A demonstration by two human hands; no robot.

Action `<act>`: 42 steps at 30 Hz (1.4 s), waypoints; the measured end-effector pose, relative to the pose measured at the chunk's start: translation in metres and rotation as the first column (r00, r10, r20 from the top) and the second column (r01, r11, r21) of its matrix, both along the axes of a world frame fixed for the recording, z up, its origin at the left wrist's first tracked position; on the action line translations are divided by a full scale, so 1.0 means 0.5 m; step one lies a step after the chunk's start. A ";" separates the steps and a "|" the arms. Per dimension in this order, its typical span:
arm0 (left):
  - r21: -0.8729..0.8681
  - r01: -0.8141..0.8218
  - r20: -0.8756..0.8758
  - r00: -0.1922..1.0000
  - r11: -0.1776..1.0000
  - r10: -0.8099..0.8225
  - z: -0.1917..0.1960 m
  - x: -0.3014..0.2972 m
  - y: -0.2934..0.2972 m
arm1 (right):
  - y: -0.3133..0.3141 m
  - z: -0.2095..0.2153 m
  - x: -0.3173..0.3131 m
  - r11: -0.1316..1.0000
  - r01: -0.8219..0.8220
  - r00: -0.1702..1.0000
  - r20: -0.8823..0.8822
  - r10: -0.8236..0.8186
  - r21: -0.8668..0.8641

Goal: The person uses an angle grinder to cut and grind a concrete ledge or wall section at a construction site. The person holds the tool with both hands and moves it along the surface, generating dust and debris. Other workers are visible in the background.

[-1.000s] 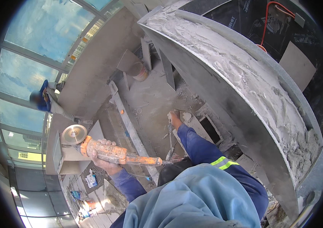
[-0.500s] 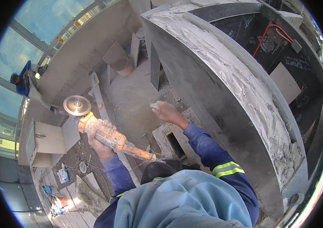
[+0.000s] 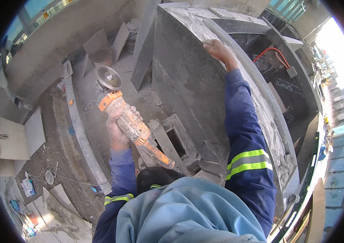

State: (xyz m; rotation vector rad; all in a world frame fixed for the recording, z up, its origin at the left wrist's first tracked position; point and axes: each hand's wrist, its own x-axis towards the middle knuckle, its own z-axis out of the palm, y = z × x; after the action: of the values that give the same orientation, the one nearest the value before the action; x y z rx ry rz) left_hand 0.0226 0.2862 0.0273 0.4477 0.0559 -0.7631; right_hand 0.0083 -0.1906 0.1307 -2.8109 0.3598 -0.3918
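Observation:
My left hand [image 3: 120, 128] is wrapped around the dusty orange body of an angle grinder [image 3: 133, 126]. The round metal disc [image 3: 108, 77] at its far end faces up, away from the curved panel. Out to the right, my right hand [image 3: 219, 52] is closed, with its fingertips at the top edge of the tall dark-grey curved panel [image 3: 196, 81]. Whatever those fingers pinch is too small to make out. Behind the panel's edge runs a band of rough grey mortar [image 3: 267, 135].
A red hose [image 3: 270, 50] bends inside the dark-lined recess at right. Leaning boards [image 3: 120, 41] and a bucket [image 3: 102, 56] stand at the far wall. A pale curb strip [image 3: 80, 121], a wooden box [image 3: 13, 139] and cables lie left. Another person's legs [image 3: 8, 83] show far left.
My right hand has gone from above the floor up to the panel's top edge. The grinder has shifted right with my left hand, its disc tilting. The view has turned rightward.

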 end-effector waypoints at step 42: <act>0.045 0.132 0.150 0.979 0.990 -0.137 0.058 0.077 -0.662 | 0.240 -0.052 -0.292 0.974 0.203 0.979 -0.013 -0.202 0.096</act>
State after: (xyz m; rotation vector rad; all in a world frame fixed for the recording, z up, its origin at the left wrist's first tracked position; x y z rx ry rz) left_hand 0.0612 -0.0449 0.0563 0.5457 -0.1062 -0.8596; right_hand -0.1377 -0.0707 0.1047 -2.6884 0.6519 -0.4011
